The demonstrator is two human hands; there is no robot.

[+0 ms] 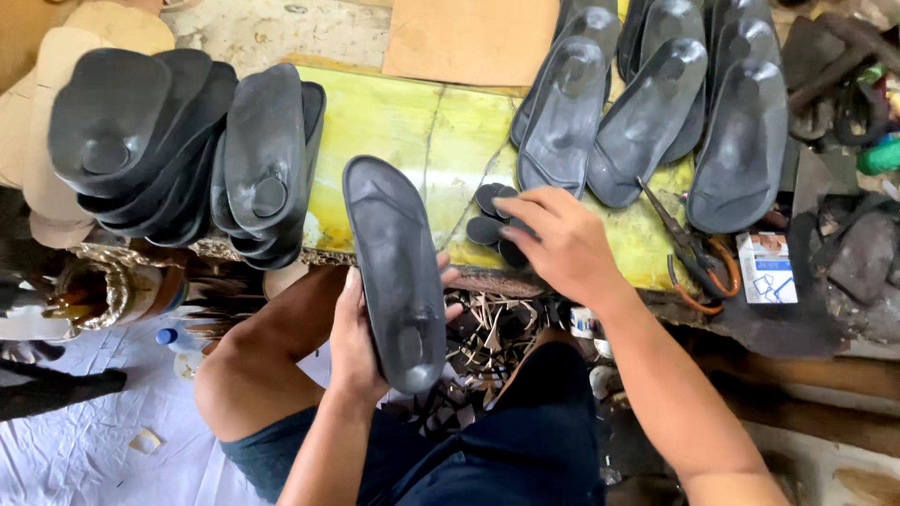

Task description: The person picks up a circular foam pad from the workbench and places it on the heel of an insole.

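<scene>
**Insole in hand at my yellow worktop**

My worktop (403,131) is a scuffed yellow slab with stacks of black insoles (178,141) either side and scraps on the floor below. My left hand (356,337) is wrapped around one black insole (394,267), long axis upright, toe pointing away from me. My right hand (562,244), fingers loosely curled, touches the small dark pads (492,211).

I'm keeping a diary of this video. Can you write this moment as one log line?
left hand: holds black insole | right hand: on small black pads | board: insole stacks both sides | scissors at right
</scene>
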